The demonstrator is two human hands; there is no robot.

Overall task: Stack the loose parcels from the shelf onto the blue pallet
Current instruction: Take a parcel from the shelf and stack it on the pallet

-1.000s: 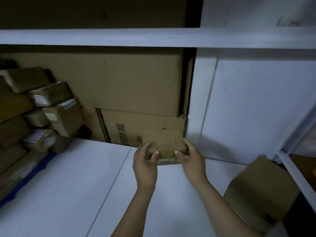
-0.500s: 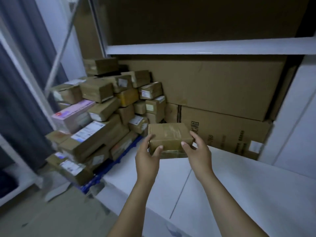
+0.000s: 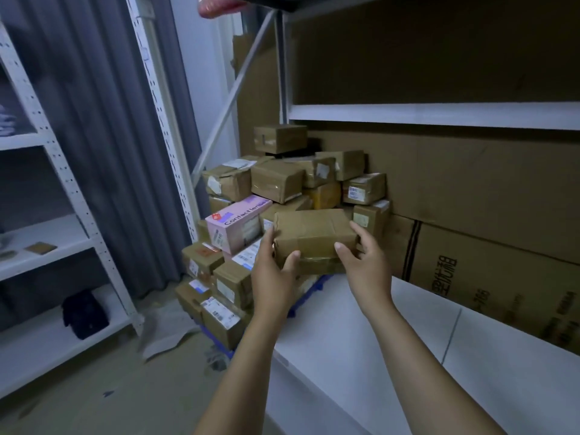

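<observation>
- The white shelf board (image 3: 408, 356) lies below and to the right of the left hand (image 3: 273, 271) and the right hand (image 3: 364, 262). Its left edge ends about under them, and further left there is the floor (image 3: 125, 387).
- Just behind and left of the hands rises the pile of parcels (image 3: 276, 180) on the blue pallet (image 3: 317, 285). A pink box (image 3: 238, 224) is near the left hand.
- Behind the right hand stand large cartons (image 3: 470, 189), close.
- The parcel (image 3: 314, 237) is in the air between both hands, in front of the pile. Its long axis goes left to right, almost level.
- Both hands grip its ends, thumbs on the near face, arms stretched forward.
</observation>
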